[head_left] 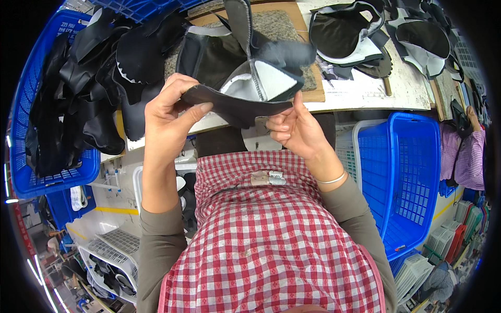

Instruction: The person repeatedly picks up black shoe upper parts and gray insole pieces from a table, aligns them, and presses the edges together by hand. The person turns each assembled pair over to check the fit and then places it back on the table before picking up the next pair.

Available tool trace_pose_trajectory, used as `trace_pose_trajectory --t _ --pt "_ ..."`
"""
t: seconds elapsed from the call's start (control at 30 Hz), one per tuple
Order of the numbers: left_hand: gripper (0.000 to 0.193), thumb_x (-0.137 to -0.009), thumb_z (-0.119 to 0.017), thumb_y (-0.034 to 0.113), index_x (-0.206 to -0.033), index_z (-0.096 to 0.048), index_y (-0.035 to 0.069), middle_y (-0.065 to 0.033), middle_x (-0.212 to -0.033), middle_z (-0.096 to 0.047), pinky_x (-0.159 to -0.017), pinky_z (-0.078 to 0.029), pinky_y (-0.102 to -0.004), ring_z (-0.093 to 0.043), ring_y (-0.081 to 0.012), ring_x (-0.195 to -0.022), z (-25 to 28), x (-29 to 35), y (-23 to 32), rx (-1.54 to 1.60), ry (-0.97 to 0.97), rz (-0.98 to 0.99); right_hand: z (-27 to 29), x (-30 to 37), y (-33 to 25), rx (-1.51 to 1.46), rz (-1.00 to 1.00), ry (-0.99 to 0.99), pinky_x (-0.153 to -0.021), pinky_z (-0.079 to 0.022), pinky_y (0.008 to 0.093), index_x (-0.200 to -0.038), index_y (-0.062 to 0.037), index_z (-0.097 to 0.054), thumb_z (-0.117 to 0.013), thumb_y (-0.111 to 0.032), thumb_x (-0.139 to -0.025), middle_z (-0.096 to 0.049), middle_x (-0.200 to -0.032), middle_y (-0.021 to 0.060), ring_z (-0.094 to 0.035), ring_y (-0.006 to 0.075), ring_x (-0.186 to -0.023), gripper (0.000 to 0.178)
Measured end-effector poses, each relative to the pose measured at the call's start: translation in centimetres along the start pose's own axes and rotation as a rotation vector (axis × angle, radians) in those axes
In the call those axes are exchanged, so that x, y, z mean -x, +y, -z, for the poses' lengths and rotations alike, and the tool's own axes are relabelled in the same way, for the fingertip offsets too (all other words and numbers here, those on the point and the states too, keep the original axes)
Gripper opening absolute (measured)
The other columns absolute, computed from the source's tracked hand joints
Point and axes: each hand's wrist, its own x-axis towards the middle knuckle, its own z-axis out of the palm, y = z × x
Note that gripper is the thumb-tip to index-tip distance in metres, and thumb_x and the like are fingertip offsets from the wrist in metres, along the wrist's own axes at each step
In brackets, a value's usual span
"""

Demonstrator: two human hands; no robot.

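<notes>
The blue crate (pixel 57 185) at ten o'clock bore white lettering (pixel 68 27); my left hand (pixel 169 109) and right hand (pixel 301 130) pinched a black sewn piece (pixel 237 108).

A worker in a red-and-white checked apron (pixel 271 235) stretches the edge of a black sewn piece (pixel 235 107) between two bare hands — the left hand (pixel 171 112) gripping one end with the thumb on top, the right hand (pixel 300 128) pinching the other. White lining shows inside. Behind the piece, a speckled slab (pixel 284 31) lies on a wooden board (pixel 315 93). Black pieces (pixel 94 78) heap a blue crate (pixel 57 185) at left; more lined pieces (pixel 342 36) sit at right — above another blue crate (pixel 415 177).
</notes>
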Motion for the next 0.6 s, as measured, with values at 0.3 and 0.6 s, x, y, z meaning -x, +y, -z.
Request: trace_pose_trajectory --t 0.3,0.6 --pt "0.023 -0.075 -0.076 -0.011 -0.095 -0.072 0.0 -0.0019 -0.093 -0.063 -0.068 -0.044 -0.0235 -0.059 -0.0104 -0.084 -0.3 1.8 1.0 -0.249 0.007 0.009 -4.4 -1.0 -3.6 -0.349 0.184 -0.166 -0.049 -0.029 0.0236 -0.075 -0.0122 -0.054 -0.057 -0.032 -0.108 -0.046 -0.06 -0.0061 -0.032 0.0046 -0.05 0.039" --pt "0.028 -0.068 -0.071 -0.015 -0.088 -0.071 0.004 -0.0064 -0.088 -0.062 -0.072 -0.047 -0.035 -0.058 -0.0246 -0.087 -3.0 0.6 2.8 -0.563 -0.039 -0.351 -9.6 -2.5 -5.9 2.046 0.98 -0.294 -0.079 -0.059 0.0335 -0.14 -0.0094 -0.059 -0.084 -0.004 -0.076 -0.071 -0.124 0.0114 -0.07 0.0243 -0.095 0.069"
